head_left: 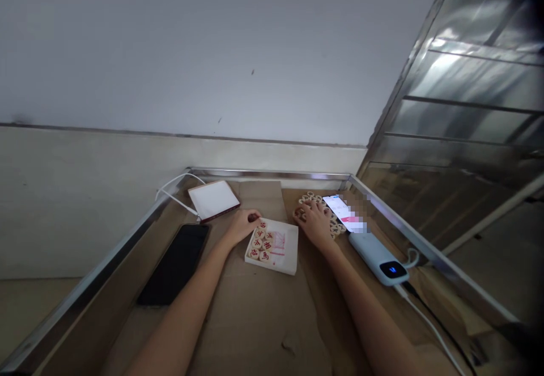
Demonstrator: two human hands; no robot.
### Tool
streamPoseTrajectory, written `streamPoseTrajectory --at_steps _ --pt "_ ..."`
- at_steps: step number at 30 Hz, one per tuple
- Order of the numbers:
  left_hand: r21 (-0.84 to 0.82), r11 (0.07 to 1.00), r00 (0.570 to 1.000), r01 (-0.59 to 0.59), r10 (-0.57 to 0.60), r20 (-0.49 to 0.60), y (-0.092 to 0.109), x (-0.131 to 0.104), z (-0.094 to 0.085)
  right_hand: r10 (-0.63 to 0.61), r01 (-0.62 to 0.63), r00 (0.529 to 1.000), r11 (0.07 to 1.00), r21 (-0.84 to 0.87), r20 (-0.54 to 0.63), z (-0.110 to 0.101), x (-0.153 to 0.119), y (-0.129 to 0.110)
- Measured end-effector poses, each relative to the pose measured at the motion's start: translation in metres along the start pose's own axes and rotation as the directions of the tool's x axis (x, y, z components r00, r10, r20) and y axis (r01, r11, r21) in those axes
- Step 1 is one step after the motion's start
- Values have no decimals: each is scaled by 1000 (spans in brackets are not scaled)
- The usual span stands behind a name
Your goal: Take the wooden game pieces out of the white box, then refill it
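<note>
A shallow white box [285,261] lies on the cardboard in front of me. Several round xiangqi pieces [256,244] with red characters sit in rows along its left side, and red marks show on its bare bottom. My left hand [243,224] is at the box's upper left corner, fingers curled against the rim. Over to the right, my right hand [315,221] rests on a spread of loose xiangqi pieces [310,197], its fingers apart and reaching down among them. Some of those pieces are hidden beneath the hand.
A white box lid [215,199] lies at back left beside a white cable. Nearer is a black phone [174,264]. On the right are a lit phone [345,212] and a light blue power bank [377,258] with cables. A metal rim [272,174] edges the cardboard-covered surface.
</note>
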State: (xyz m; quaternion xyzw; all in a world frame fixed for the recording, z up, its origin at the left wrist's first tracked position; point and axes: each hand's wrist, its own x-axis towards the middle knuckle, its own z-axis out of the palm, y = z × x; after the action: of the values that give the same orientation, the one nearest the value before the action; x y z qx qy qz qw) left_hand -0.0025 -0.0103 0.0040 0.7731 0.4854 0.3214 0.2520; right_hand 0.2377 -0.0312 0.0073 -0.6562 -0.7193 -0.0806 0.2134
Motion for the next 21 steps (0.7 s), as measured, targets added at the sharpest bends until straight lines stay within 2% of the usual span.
streamPoseTrajectory --at_steps 5,8,10,12,14,16,18,21 --pt "5 1000 1000 9 -9 -9 2 0 0 -89 89 996 995 -35 -17 -7 -2 3" --pt "-3 1000 1000 -8 8 -23 1 0 1 -38 36 998 998 -45 -43 -15 0 4" --pt "3 1000 999 -10 10 -35 1 1 2 -2 4 998 1000 24 -70 -20 2 -1" --pt "7 1000 999 -10 10 -43 1 1 3 -86 91 995 984 155 -40 -24 2 -10" --pt "7 1000 999 -18 18 -50 1 2 3 -287 258 955 925 279 68 -24 0 -22" --pt "10 1000 998 -23 23 -50 2 2 3 -447 376 876 867 327 180 -21 -5 -33" --pt "21 1000 999 -17 18 -44 4 1 2 -484 413 841 863 291 242 -16 -10 -40" --pt "37 999 1000 -2 3 -31 7 1 1 -464 413 847 882 228 261 -13 -14 -44"
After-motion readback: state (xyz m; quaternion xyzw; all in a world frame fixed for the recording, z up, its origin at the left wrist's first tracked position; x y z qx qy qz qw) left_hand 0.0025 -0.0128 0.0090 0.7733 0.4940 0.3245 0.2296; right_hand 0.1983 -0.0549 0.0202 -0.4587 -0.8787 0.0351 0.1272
